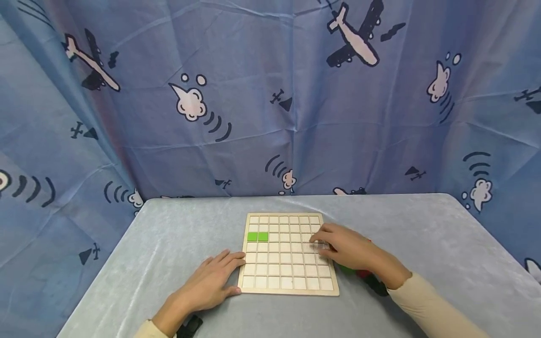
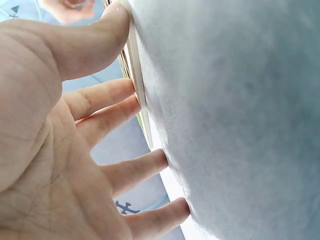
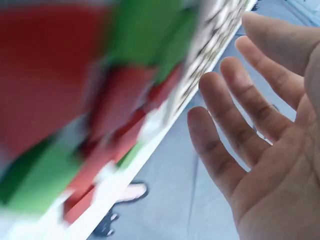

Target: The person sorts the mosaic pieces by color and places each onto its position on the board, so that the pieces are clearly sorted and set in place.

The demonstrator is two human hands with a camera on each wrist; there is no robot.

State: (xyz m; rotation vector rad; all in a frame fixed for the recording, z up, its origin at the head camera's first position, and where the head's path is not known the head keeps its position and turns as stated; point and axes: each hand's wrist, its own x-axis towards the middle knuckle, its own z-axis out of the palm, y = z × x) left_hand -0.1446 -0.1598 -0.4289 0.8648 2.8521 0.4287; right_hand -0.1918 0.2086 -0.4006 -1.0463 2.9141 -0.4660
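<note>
A wooden grid board (image 1: 291,292) lies on the table. Two green square tiles (image 1: 258,236) sit side by side in its third row from the back, at the left end. My left hand (image 1: 213,281) rests beside the board, its thumb and fingertips at the left edge and its fingers fairly straight. Over the right edge hovers my right hand (image 1: 348,246), with fingers loosely bent and nothing between thumb and fingers in the right wrist view. Red and green pieces (image 3: 135,35) show blurred near that hand; in the head view the wrist hides most of them.
A pale grey cloth covers the table (image 1: 190,225). Behind it hangs a blue curtain (image 1: 253,164) printed with planes and clouds. The loose red and green pieces (image 1: 347,269) lie just right of the board, beneath the right forearm.
</note>
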